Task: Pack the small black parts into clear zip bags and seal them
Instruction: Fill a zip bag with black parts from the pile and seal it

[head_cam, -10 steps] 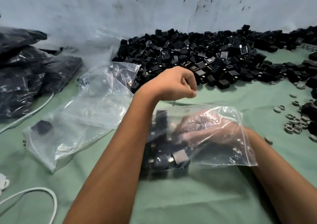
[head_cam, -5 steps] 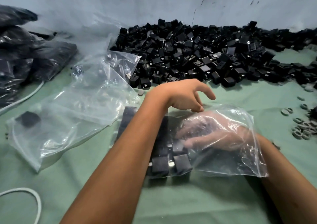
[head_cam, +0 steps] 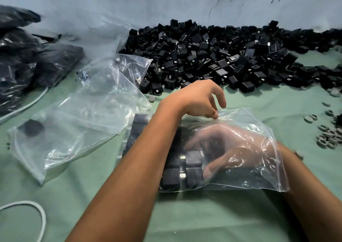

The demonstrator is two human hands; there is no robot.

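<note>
- Head view: the bag (head_cam: 246, 177) lies flat on the green cloth (head_cam: 185, 214), long axis running left-right, mouth at its right end.
- Parts (head_cam: 182, 169) are lined up in neat rows at the bag's closed left end.
- Right hand (head_cam: 227, 149) is inside the bag through the mouth, fingers spread loose and reaching left, tips right against the rows. Doesn't look like it's gripping any.
- Left hand (head_cam: 199, 99) crosses over to the bag's far edge, fingertips pinching the plastic there, so it's the one keeping the mouth up.
- Behind the bag: the big loose pile (head_cam: 222, 56) along the wall.
- Left of the bag: spare bags (head_cam: 83, 115), nearly empty.
- My guess is the rows get squared up next, then sealing.
</note>
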